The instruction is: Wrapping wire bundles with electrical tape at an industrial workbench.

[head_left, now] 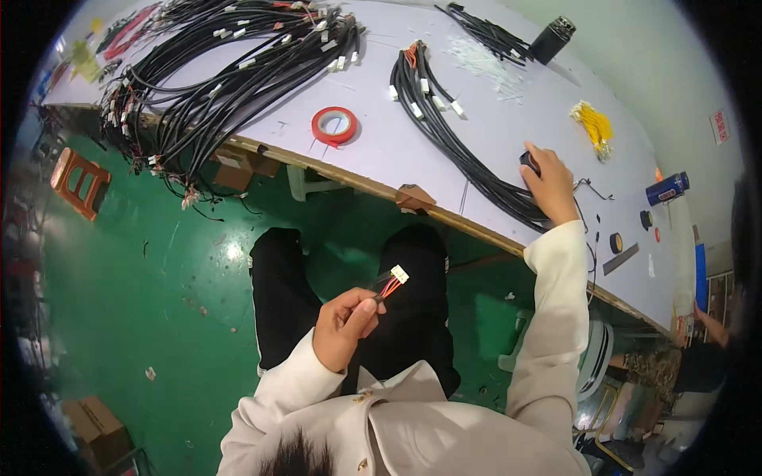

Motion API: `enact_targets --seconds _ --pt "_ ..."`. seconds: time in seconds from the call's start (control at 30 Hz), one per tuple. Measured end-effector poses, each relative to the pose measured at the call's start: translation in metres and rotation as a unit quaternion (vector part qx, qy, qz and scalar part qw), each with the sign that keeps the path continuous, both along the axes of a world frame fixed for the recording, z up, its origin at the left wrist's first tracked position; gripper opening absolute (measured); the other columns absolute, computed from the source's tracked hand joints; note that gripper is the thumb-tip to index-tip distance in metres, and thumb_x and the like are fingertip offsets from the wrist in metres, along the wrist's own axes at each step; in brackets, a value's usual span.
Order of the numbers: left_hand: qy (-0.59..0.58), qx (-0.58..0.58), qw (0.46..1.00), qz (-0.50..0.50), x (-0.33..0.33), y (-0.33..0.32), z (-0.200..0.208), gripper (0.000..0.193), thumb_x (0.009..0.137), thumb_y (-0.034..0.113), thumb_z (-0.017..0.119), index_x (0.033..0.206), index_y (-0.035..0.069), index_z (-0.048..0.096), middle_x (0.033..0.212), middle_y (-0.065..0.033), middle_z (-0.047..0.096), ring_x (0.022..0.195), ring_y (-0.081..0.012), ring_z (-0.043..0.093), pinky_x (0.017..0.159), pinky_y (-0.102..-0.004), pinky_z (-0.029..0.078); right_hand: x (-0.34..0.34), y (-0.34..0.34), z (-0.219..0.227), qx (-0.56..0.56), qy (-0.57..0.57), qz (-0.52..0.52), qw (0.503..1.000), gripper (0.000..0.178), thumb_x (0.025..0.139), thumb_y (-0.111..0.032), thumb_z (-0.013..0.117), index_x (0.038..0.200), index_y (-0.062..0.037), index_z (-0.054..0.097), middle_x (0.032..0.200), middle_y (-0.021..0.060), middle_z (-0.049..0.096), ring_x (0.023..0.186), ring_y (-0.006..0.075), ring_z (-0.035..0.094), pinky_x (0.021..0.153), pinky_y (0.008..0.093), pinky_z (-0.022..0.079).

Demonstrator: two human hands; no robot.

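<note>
Over my lap, my left hand (346, 324) is closed, pinching a wire harness near its end. Its white connector (399, 274) sticks up past the fingertips, with short red, orange and dark wires (389, 288) running into it. On the table, my right hand (552, 182) is closed round a small black object (530, 163), perhaps a tape roll; the fingers partly hide it. Beside that hand a bundle of black cables (456, 147) with white connectors curves across the table, its near end passing under my wrist.
A big heap of black cables (238, 79) hangs over the table's left edge. Red tape (334, 127), white cable ties (486, 63), a black bottle (552, 41), yellow wires (595, 129), a blue can (667, 189) and a ruler (621, 259) lie around. A stool (79, 182) stands left.
</note>
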State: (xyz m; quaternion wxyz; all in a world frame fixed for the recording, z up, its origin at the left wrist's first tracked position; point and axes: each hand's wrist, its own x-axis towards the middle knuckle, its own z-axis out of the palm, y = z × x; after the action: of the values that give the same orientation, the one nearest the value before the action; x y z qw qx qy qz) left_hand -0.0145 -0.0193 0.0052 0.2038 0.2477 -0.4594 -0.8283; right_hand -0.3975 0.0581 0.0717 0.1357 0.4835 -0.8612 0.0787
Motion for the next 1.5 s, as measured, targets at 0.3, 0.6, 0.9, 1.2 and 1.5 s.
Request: enact_targets --seconds 0.3,0.6,0.9,1.2,1.5 --pt "-0.007 0.029 1.000 0.000 0.003 -0.007 -0.007 0.025 0.091 0.025 0.051 0.086 0.001 0.056 0.058 0.0025 0.042 0.052 -0.0054 0.034 0.048 -0.0209 0.024 0.190 0.027 0.004 -0.175 -0.605 0.211 0.747 0.046 0.085 -0.041 0.048 0.097 0.0023 0.059 0.089 0.0094 0.053 0.069 0.0148 0.054 0.065 0.0270 0.045" --pt "-0.030 -0.005 0.999 -0.040 0.011 0.001 -0.002 0.024 0.094 0.023 0.048 0.089 0.001 0.056 0.060 0.0021 0.044 0.054 -0.0055 0.036 0.050 -0.0211 0.027 0.263 0.032 -0.096 -0.184 -0.765 0.060 0.615 0.013 0.082 -0.008 0.056 0.088 0.0015 0.061 0.080 0.0069 0.058 0.070 0.0094 0.054 0.062 0.0227 0.042" --pt "-0.087 0.006 0.991 -0.106 0.019 0.009 -0.003 0.022 0.093 0.020 0.050 0.085 0.001 0.056 0.063 0.0019 0.046 0.058 -0.0043 0.040 0.053 -0.0204 0.031 0.264 0.027 -0.086 -0.185 -0.902 0.062 0.385 0.047 0.079 -0.014 0.043 0.122 0.0024 0.046 0.099 0.0073 0.056 0.083 0.0137 0.055 0.075 0.0265 0.045" --pt "-0.091 0.026 0.989 -0.117 0.017 0.002 -0.006 0.021 0.093 0.020 0.049 0.085 0.001 0.056 0.061 0.0024 0.046 0.056 -0.0045 0.039 0.051 -0.0207 0.030 0.248 0.034 -0.094 -0.134 -0.743 0.204 0.623 0.057 0.075 -0.020 0.051 0.126 0.0042 0.043 0.118 0.0096 0.045 0.108 0.0187 0.047 0.097 0.0301 0.034" --pt "-0.115 -0.006 0.983 -0.145 0.015 -0.007 0.003 0.022 0.093 0.019 0.049 0.085 0.000 0.058 0.064 0.0012 0.051 0.057 -0.0043 0.041 0.053 -0.0201 0.033 0.242 0.036 -0.098 -0.127 -0.739 0.237 0.618 0.049 0.075 -0.018 0.055 0.119 0.0040 0.046 0.116 0.0102 0.041 0.098 0.0196 0.049 0.087 0.0313 0.041"
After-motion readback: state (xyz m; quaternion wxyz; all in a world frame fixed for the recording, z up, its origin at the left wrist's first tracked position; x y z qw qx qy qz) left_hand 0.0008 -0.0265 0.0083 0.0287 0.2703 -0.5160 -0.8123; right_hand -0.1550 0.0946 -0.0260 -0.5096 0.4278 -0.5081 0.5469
